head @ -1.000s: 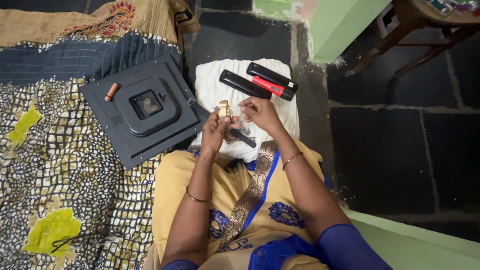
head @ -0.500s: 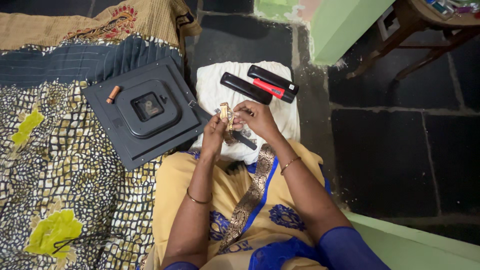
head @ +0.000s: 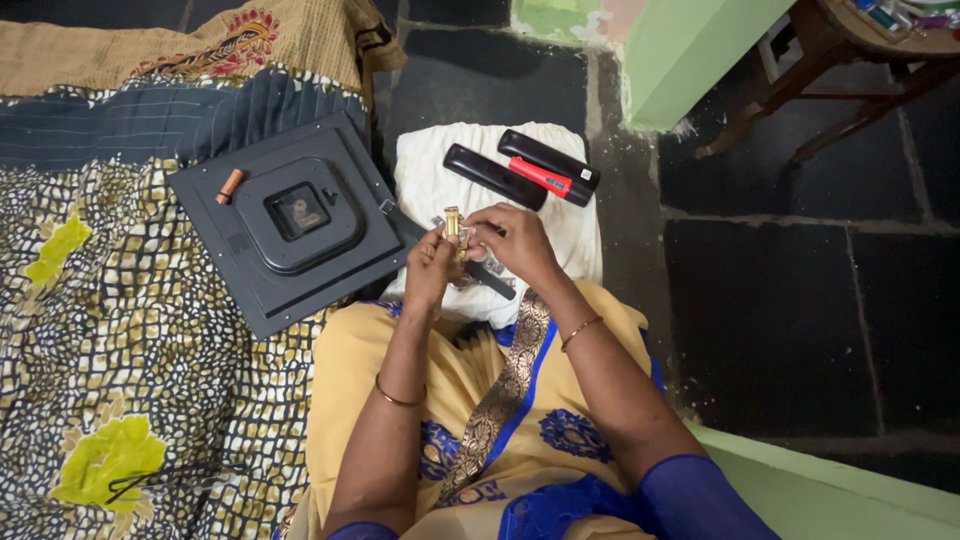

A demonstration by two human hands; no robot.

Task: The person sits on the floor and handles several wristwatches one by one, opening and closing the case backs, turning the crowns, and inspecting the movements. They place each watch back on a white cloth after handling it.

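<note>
My left hand (head: 432, 268) grips a small gold-coloured battery (head: 452, 226), held upright over my lap. Fingers of my right hand (head: 518, 242) pinch at the same battery from the right, with a bit of clear wrapper around it. Under both hands lies a white cloth (head: 430, 180) with a black remote (head: 494, 176) and a second black remote with a red stripe (head: 550, 168). A dark narrow object (head: 492, 279) pokes out below my right hand. To the left, a black square wall clock (head: 290, 220) lies face down, showing its movement.
A copper-coloured battery (head: 230, 186) rests on the clock's back near its upper left corner. Patterned quilts (head: 110, 330) cover the floor at left. Dark stone tiles (head: 800, 300) lie to the right. A green wall corner (head: 690, 50) and a wooden table's legs (head: 800, 90) stand at top right.
Both hands have shifted slightly on the battery, still held together over the white cloth. Nothing else moved.
</note>
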